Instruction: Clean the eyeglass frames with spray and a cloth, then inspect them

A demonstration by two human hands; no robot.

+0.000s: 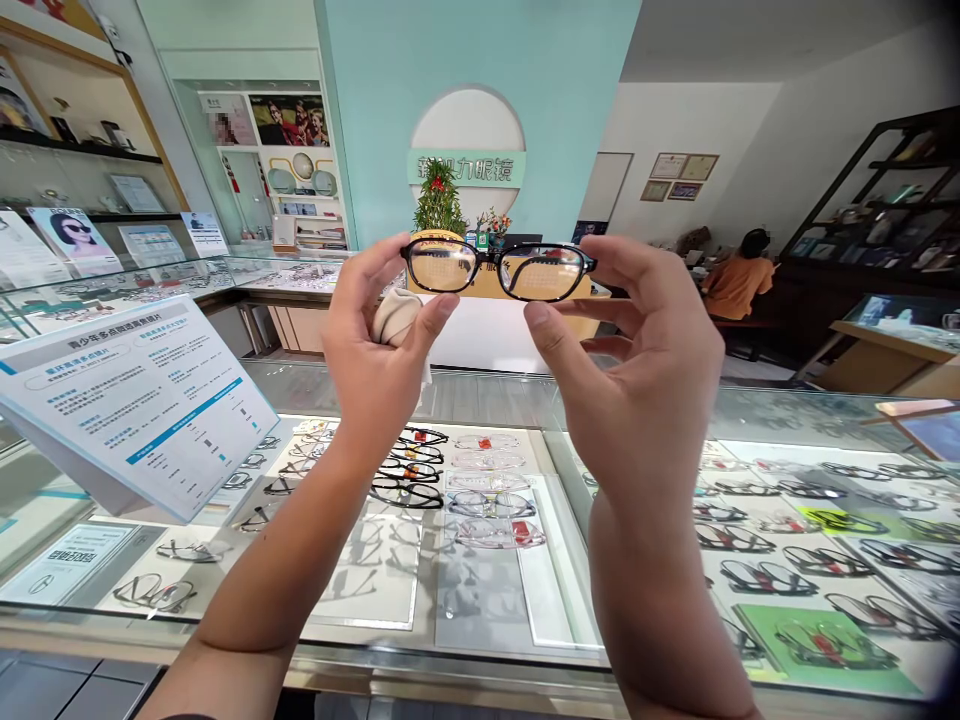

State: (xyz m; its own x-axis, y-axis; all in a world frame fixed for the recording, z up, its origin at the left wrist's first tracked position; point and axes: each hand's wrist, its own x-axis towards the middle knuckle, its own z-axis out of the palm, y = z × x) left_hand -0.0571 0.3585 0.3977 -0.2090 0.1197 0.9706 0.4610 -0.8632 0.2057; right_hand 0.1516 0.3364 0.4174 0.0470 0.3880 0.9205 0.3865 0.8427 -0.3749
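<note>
A pair of black-rimmed eyeglasses [487, 258] is held up in front of me at about eye level, lenses facing me. My left hand [379, 335] pinches the frame at its left end, with the thumb below the lens. A beige cloth [397, 316] is bunched in the palm of that same hand. At the other end, my right hand [637, 340] grips the frame near the hinge, thumb under the rim. Through the lenses show a yellowish panel and dark characters on the counter behind. Parts of the temples are hidden by the fingers.
Below is a glass display case [517, 640] with rows of eyeglasses. A tented information sign [142, 400] stands on the glass at left. Further back are a white counter [480, 335], a potted plant [440, 200], and a seated person in orange [739, 280] at right.
</note>
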